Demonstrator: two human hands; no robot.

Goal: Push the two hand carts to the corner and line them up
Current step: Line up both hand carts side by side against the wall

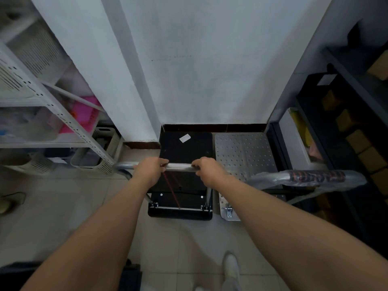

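Black cart [185,148]: deck nosed against the wall [199,70] in the corner, steel handle [180,166] gripped by left hand [150,171] and right hand [207,171], fingers of both curled over the bar. Silver cart [241,154]: parked just beside it on the right, decks side by side, near edges roughly level, its plastic-wrapped handle [310,178] untouched. Grey shelf [48,106] at left, dark shelf [346,122] at right.

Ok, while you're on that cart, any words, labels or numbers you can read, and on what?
Nothing legible.
White sticker on the black cart deck: blurred, maybe blank.
White label on the black bin at right: too small.
Orange marks on the grip of the silver cart: blurred.
Pink packet on the left shelf: print blurred.
Handle bar gripped by left hand and right hand: bare.
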